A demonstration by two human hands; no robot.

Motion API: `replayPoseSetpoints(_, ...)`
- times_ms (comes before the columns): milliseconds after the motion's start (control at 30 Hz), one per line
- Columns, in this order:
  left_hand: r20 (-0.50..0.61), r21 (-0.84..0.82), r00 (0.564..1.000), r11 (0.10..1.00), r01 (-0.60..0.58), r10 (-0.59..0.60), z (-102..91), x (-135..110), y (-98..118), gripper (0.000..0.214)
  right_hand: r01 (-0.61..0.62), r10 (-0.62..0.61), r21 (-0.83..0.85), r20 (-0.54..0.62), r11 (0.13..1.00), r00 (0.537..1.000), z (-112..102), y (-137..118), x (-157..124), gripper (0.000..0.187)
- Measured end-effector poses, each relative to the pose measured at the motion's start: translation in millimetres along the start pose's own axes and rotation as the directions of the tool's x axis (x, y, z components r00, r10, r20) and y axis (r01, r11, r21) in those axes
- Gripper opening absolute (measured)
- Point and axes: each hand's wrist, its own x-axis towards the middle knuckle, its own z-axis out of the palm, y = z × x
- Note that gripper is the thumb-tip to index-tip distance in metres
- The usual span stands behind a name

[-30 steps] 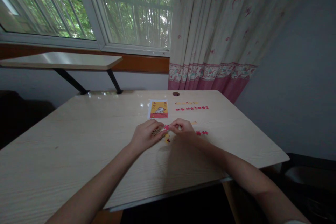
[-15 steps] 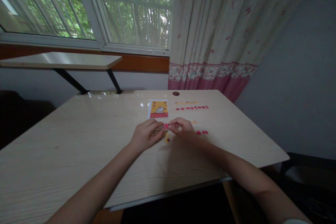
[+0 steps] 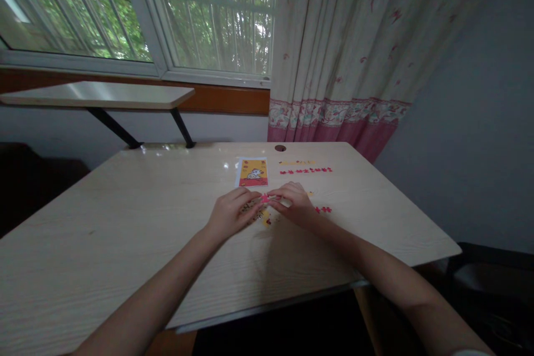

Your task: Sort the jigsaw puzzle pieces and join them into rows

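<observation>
A small red jigsaw puzzle piece (image 3: 265,198) is pinched between the fingertips of both hands, a little above the table. My left hand (image 3: 233,211) grips its left side, thumb and fingers closed. From the other side my right hand (image 3: 294,203) has its thumb and fingertips closed on the same piece. Under and between the hands lie yellow and dark puzzle pieces (image 3: 267,219), partly hidden by my fingers. More red pieces (image 3: 325,210) lie just right of my right hand. Behind the hands is a picture card (image 3: 253,172) showing a white animal on yellow and red.
A row of red pieces (image 3: 306,171) and a row of yellow pieces (image 3: 298,162) lie at the back right of the wooden table (image 3: 167,200). A raised shelf (image 3: 100,94) stands at the back left. A cable hole (image 3: 280,148) sits near the back edge.
Both hands stay almost in place with the red puzzle piece between them. The fingers of my right hand have shifted slightly around it. The view has moved a little.
</observation>
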Motion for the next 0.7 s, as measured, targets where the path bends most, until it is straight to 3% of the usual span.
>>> replayPoseSetpoints(167, -0.011, 0.020, 1.000, 1.000, 0.018, -0.018, 0.3, -1.5, -4.0, 0.022, 0.020, -0.023, -0.066, -0.042, 0.998, 0.999, -5.5, 7.8, 3.3, 0.020)
replayPoseSetpoints(367, 0.056, 0.083, 0.996, 0.994, 0.072, -0.077, -2.4, -2.1, -14.4, 0.016, -0.043, 0.027, -0.079, -0.188, 0.996, 0.982, -33.5, 29.6, 11.4, 0.017)
replayPoseSetpoints(533, 0.080, 0.099, 0.991, 0.990, 0.097, -0.105, -5.6, -3.1, -22.3, 0.016, -0.107, 0.090, -0.094, -0.166, 0.990, 0.982, -45.8, 40.3, 11.0, 0.018)
replayPoseSetpoints(700, 0.087, 0.102, 0.989, 0.989, 0.109, -0.118, -5.2, -4.9, -25.3, 0.015, -0.090, 0.077, -0.105, -0.126, 0.990, 0.989, -46.3, 42.7, 9.6, 0.017)
